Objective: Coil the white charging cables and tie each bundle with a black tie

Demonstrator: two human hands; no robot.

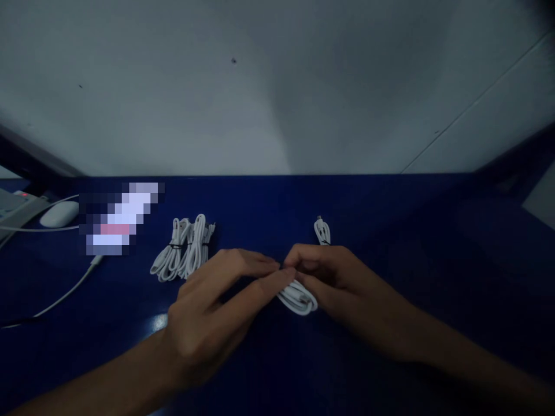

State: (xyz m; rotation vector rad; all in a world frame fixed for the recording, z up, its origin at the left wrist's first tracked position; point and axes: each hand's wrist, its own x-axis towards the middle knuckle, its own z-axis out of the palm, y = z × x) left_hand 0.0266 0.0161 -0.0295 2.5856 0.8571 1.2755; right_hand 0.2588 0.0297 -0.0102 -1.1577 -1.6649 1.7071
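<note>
Both my hands meet over a coiled white cable [299, 299] lying on the dark blue table [390, 231]. My right hand [333, 277] is closed around the coil's middle; one looped end shows below the fingers and the plug end [321, 230] sticks out behind the hand. My left hand [217, 312] reaches in from the left, its fingertips pinched together against the coil where the right hand's fingertips are. Two other white cable bundles [184, 249], each tied with a dark band, lie side by side just left of my left hand.
A white mouse [59, 214] and a power strip [15, 205] sit at the far left edge. A thin white cord [69, 289] trails across the left of the table. A pale wall [277, 86] rises directly behind the table.
</note>
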